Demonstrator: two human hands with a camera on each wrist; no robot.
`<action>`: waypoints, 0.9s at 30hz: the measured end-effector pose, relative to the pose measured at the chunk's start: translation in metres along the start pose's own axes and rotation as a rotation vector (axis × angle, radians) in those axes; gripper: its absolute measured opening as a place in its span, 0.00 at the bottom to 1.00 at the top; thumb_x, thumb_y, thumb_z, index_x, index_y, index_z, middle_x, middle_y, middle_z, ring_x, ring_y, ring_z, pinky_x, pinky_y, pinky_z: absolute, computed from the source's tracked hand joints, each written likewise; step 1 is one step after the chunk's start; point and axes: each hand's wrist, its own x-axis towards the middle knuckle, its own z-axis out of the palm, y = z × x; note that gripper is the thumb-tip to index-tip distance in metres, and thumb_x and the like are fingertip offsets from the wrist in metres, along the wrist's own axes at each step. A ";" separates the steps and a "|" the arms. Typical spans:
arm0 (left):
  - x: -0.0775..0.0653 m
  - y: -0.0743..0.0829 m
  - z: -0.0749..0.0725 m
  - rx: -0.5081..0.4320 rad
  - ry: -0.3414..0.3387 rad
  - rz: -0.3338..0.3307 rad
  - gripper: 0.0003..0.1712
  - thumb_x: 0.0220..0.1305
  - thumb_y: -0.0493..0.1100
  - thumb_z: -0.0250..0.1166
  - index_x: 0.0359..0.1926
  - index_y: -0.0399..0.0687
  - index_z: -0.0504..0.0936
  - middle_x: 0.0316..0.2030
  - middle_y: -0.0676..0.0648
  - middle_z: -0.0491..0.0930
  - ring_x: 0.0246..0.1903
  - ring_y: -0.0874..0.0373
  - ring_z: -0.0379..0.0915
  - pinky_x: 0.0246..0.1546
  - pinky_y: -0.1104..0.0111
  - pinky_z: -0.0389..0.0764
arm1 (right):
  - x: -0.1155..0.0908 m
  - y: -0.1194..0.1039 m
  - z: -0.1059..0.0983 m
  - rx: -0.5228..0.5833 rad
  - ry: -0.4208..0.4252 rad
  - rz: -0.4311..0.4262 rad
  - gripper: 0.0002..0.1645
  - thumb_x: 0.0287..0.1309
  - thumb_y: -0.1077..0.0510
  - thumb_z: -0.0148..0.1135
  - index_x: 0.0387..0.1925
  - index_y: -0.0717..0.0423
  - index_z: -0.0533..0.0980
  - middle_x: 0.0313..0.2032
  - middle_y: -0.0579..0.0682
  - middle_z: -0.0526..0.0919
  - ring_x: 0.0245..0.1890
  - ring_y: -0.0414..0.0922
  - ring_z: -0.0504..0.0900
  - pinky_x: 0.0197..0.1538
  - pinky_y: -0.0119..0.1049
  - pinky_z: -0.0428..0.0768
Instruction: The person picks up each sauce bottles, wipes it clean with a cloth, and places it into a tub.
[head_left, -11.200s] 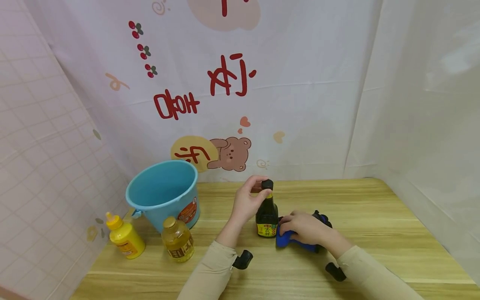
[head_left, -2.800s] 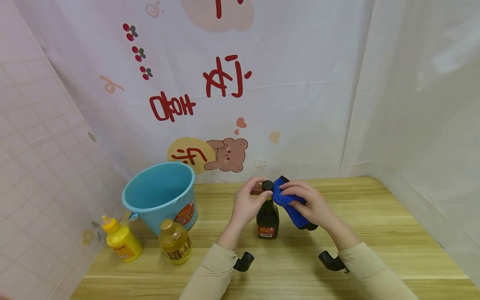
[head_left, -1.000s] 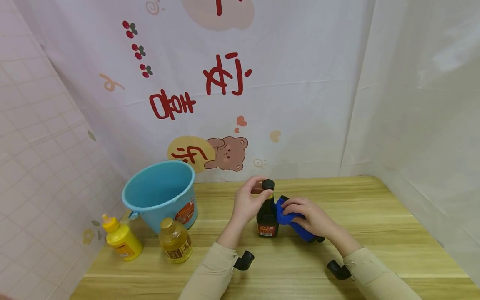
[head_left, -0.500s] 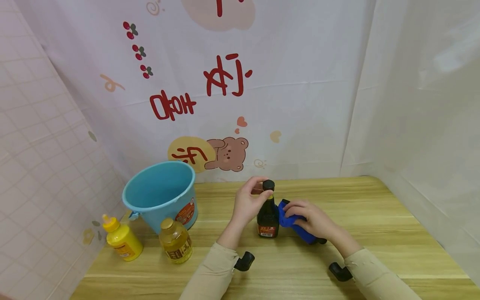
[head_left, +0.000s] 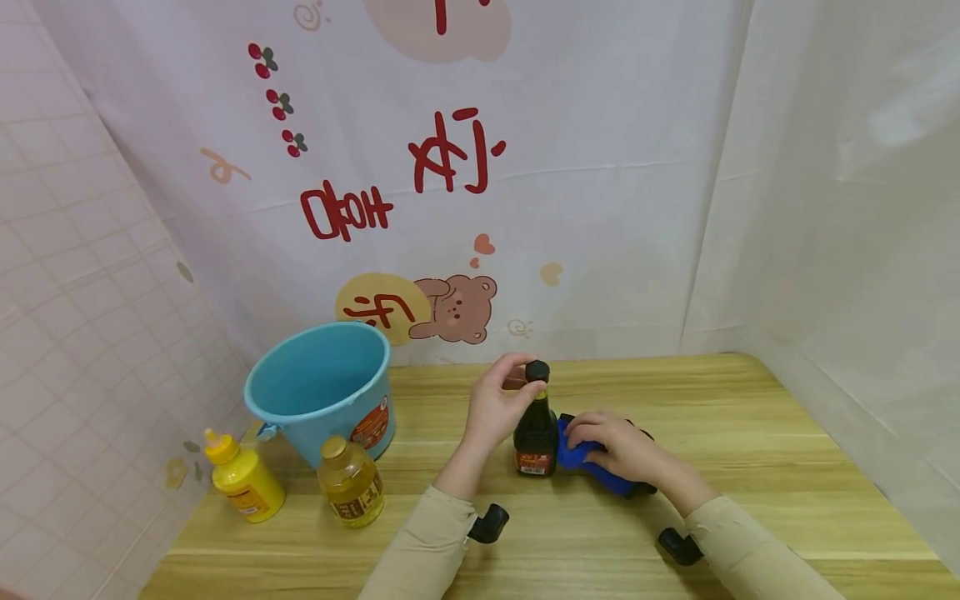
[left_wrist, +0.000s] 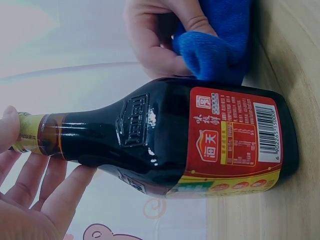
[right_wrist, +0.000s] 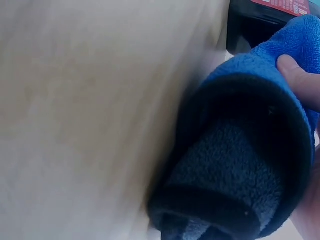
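Plain beige sleeves (head_left: 420, 546), each with a short, bent black fitting (head_left: 490, 524) near its end

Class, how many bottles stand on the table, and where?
3. The yellow squeeze bottle is leftmost, the gold-capped bottle before the blue bucket, the dark bottle held by the left hand. Any behind the bucket would be hidden.

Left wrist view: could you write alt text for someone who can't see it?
A person's left grip holds a dark, red-labelled bottle by the neck, while the right grip holds a blue cloth beside it. The view is sideways, so the bottle, upright on a wooden table, seems to lie down.
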 end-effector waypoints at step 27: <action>-0.005 0.003 0.004 0.002 0.035 0.025 0.19 0.64 0.44 0.70 0.55 0.49 0.81 0.40 0.47 0.84 0.40 0.50 0.82 0.34 0.62 0.84 | 0.007 -0.014 0.004 -0.109 -0.263 0.118 0.17 0.49 0.62 0.76 0.39 0.43 0.82 0.46 0.42 0.79 0.44 0.45 0.80 0.49 0.44 0.80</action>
